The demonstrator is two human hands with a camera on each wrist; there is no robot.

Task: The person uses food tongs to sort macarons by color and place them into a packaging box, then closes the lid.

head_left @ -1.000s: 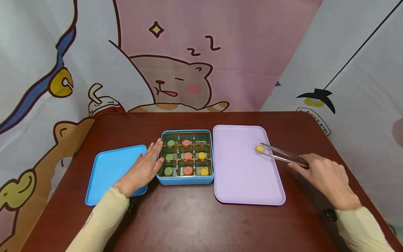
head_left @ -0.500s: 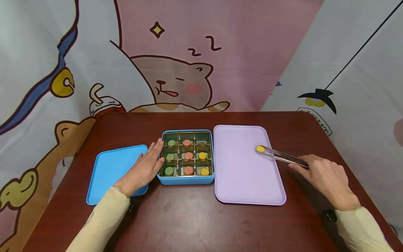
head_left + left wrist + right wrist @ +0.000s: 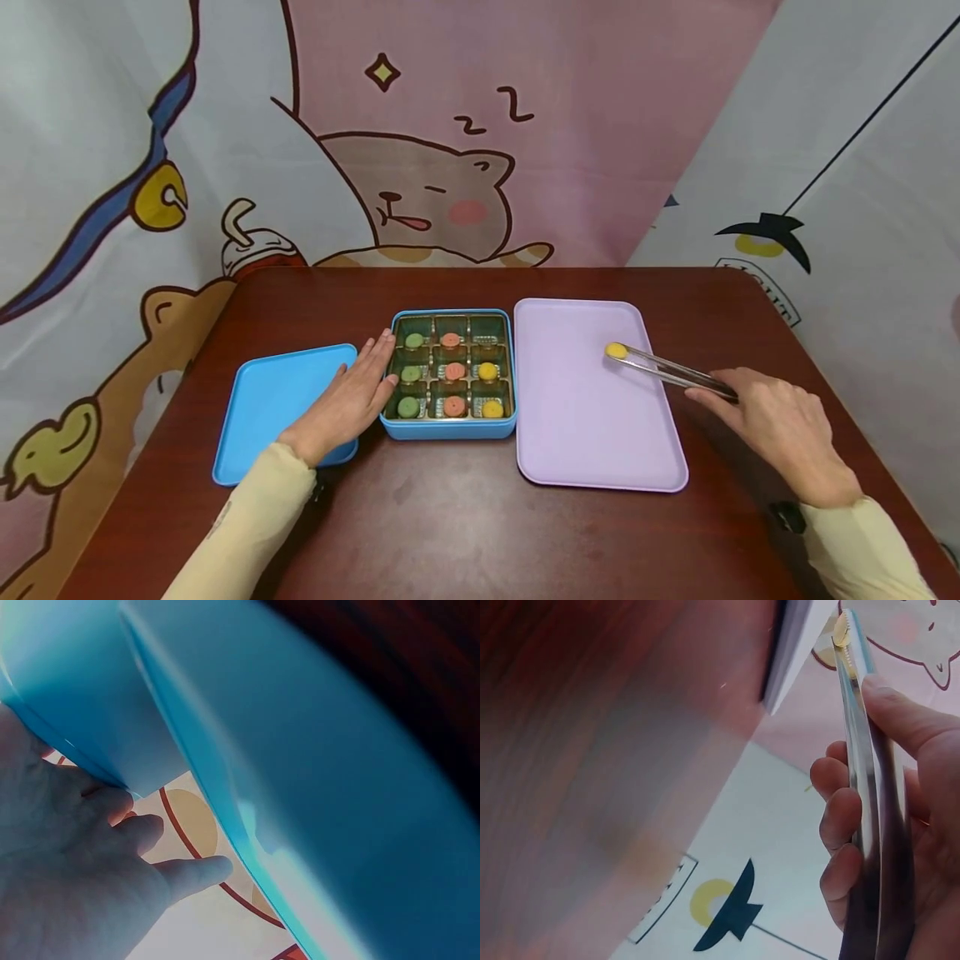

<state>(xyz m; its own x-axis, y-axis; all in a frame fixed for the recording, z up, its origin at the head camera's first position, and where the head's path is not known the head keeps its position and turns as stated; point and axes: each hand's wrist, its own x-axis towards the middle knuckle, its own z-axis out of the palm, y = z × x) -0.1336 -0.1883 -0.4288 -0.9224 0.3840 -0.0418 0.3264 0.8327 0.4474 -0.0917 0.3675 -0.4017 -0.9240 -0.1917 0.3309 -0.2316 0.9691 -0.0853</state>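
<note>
The yellow sweet [image 3: 617, 351] sits pinched between the tips of the metal tongs [image 3: 670, 372], over the far right part of the lilac tray [image 3: 585, 450]; whether it rests on the tray or is just lifted off it cannot be told. The tongs' long axis runs from the sweet back and to the right, down to the right hand [image 3: 780, 433], whose grip is narrow, fingers curled round the handle end (the right wrist view shows the blades squeezed nearly together). From the sweet, the blue box [image 3: 450, 428] lies to the left, beyond the tray's left edge; its one empty cell is the far right one. The left hand [image 3: 347, 402] rests flat with straight fingers against the box's left wall, partly over the blue lid [image 3: 273, 400]. All stand on the dark red surface [image 3: 465, 533]. No brand or label is legible on these things.
</note>
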